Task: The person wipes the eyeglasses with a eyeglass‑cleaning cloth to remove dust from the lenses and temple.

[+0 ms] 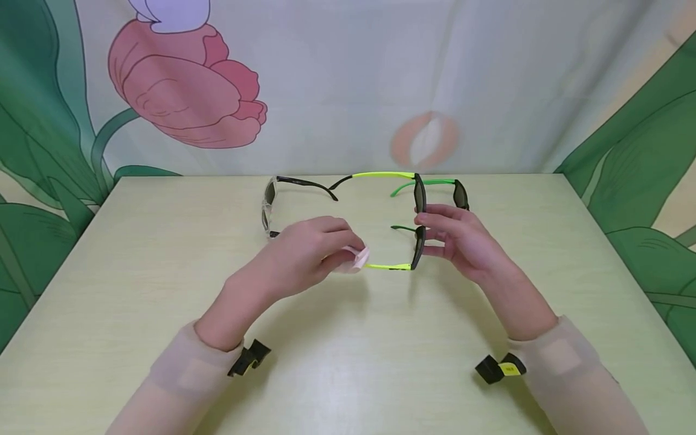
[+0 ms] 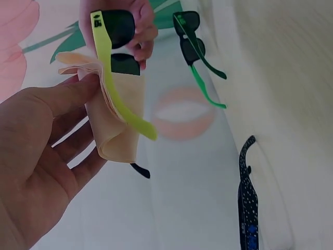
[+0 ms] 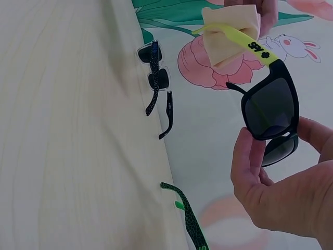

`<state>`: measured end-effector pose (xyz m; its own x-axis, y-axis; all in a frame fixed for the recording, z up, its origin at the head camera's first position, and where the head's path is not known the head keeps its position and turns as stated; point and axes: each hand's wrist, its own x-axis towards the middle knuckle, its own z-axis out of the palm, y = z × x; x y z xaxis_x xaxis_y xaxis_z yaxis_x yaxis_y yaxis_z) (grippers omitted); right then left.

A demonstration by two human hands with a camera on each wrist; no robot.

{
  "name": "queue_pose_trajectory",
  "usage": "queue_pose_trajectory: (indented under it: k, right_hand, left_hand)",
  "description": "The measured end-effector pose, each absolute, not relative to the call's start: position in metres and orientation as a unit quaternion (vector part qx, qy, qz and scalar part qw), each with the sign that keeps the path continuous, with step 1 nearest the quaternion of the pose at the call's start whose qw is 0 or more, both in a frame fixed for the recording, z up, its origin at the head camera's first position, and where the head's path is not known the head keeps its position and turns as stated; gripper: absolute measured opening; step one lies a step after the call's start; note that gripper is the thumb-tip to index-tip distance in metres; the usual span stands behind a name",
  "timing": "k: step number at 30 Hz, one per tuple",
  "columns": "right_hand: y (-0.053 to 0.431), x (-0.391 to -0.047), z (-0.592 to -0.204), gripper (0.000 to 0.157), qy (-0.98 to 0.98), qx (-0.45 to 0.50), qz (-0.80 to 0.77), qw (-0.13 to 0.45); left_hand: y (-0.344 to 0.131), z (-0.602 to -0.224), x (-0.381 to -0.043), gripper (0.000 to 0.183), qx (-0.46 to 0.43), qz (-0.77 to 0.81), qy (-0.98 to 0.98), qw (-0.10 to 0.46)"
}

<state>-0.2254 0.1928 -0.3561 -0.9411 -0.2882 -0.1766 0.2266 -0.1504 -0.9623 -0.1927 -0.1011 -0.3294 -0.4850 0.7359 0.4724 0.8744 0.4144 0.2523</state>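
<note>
My right hand [image 1: 462, 241] holds a pair of black-fronted sunglasses [image 3: 268, 109] by the front, fingers and thumb around the bridge and lens edges. Their temples are bright yellow outside, with a black tip on one, and both are unfolded towards the left. A thin pale peach cloth [image 2: 117, 120], folded and crumpled, is pinched between the thumb and fingers of my left hand [image 1: 310, 257]. It sits beside the nearer yellow temple [image 3: 244, 41]; whether it presses on that temple I cannot tell. The sunglasses are held up above the table.
Clear-framed sunglasses [image 1: 265, 208] with speckled black temples stand on the table [image 1: 136, 254] at the back, left of centre. Behind my right hand are sunglasses with green temples [image 2: 192, 47]. A printed curtain [image 1: 337, 78] hangs along the table's far edge.
</note>
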Motion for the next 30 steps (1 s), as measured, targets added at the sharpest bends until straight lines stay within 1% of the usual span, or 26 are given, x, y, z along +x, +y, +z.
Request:
queue_pose_trajectory:
  k: [6, 10, 17, 24, 30]
  right_hand:
    - [0.189, -0.224, -0.355, 0.045, 0.642, -0.017, -0.749, 0.166]
    - [0.185, -0.223, -0.354, 0.046, 0.643, -0.013, -0.749, 0.159]
    - [0.178, -0.220, -0.352, 0.039, 0.644, -0.020, -0.751, 0.147]
    - [0.171, -0.220, -0.353, 0.040, 0.642, -0.014, -0.754, 0.138]
    - [0.169, -0.220, -0.354, 0.037, 0.645, -0.010, -0.753, 0.131]
  left_hand:
    - [-0.091, -0.329, -0.186, 0.017, -0.504, -0.225, -0.823, 0.130]
    - [-0.085, -0.328, -0.184, 0.017, -0.507, -0.217, -0.824, 0.127]
    - [-0.075, -0.331, -0.182, 0.016, -0.497, -0.205, -0.833, 0.134]
    - [-0.066, -0.333, -0.179, 0.016, -0.492, -0.214, -0.830, 0.153]
    - [-0.065, -0.335, -0.178, 0.015, -0.478, -0.215, -0.838, 0.149]
